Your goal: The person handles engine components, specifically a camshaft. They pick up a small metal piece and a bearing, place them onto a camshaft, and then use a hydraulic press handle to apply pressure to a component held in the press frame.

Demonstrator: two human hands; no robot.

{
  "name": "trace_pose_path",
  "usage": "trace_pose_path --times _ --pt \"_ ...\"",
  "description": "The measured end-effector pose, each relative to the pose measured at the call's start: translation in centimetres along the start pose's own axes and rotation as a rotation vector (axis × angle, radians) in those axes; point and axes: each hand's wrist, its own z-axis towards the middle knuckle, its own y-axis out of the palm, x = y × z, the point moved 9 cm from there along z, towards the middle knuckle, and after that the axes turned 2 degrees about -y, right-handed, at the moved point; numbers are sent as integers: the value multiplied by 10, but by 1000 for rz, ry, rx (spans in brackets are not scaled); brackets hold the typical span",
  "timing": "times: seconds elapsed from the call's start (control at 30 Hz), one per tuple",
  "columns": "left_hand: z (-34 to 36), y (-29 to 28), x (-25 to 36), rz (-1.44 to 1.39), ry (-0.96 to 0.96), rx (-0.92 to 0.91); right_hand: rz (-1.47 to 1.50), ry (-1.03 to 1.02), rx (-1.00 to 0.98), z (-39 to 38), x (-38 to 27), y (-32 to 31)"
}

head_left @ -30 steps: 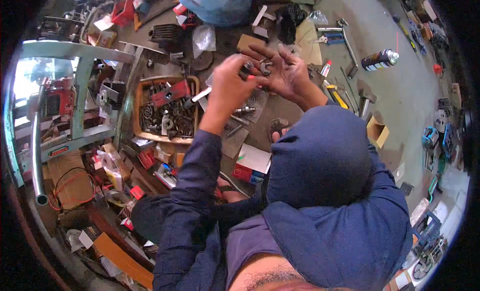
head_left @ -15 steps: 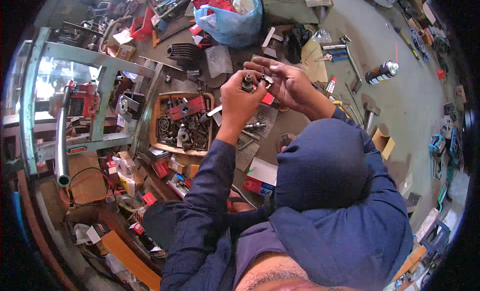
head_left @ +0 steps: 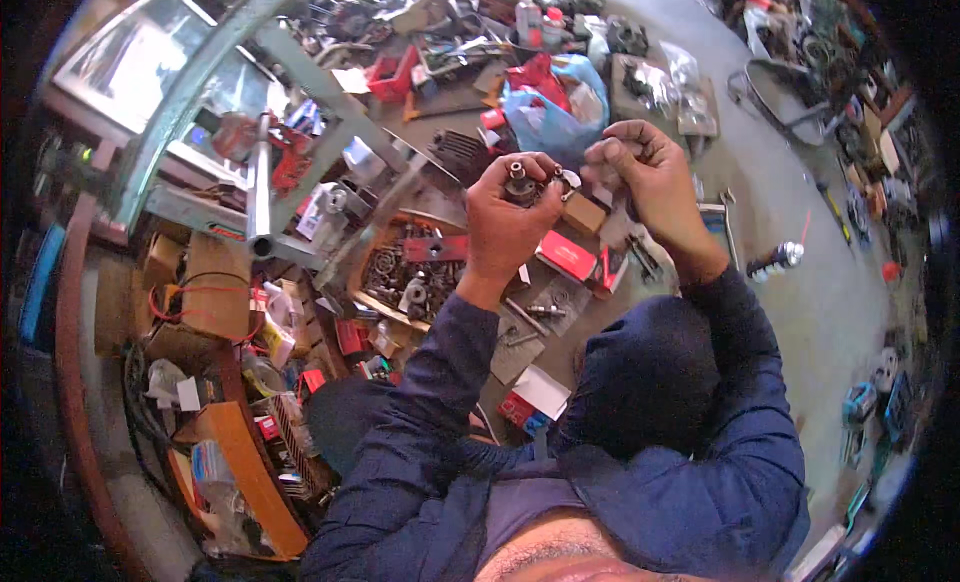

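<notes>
In front of my chest, my left hand (head_left: 508, 222) is closed round a small metal shaft part (head_left: 520, 186), its round stub pointing up past the fingers. A shiny bit shows at its right side. My right hand (head_left: 655, 187) is raised to the right of it, apart from the part. Its thumb and forefinger are bent together as in a pinch; what they hold, if anything, is too small and blurred to make out. Below the hands lie a red box (head_left: 566, 254) and a small brown carton (head_left: 584, 213).
A wooden tray (head_left: 392, 313) full of metal parts lies left of the hands. Beyond them sits a blue plastic bag (head_left: 548, 134). On the right stands a spray can (head_left: 776, 261). A green metal frame (head_left: 190, 112) rises at the left, with a steel pipe (head_left: 260, 187) sticking out.
My right hand has moved away from the metal shaft part to the right, its fingers drawn in. My left hand still grips the part. The whole view has turned and shifted.
</notes>
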Motion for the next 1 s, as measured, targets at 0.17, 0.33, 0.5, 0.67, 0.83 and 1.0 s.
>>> trace_pose_path --times 0.17,0.33,0.5,0.67,0.83,1.0 --pt "17 -28 61 -26 31 92 -497 -485 -299 0 -108 81" --pt "19 -59 96 -30 16 76 -535 -656 -285 -4 -146 139" --pt "-5 -94 95 101 -58 153 -667 -860 -440 -13 -133 188" --pt "-31 -119 71 109 -98 226 -599 -763 -460 -13 -89 198" --pt "-31 -139 70 290 -2 229 -532 -560 -441 -4 -57 209" --pt "-35 -157 66 309 -84 299 -540 -532 -496 0 -43 223"
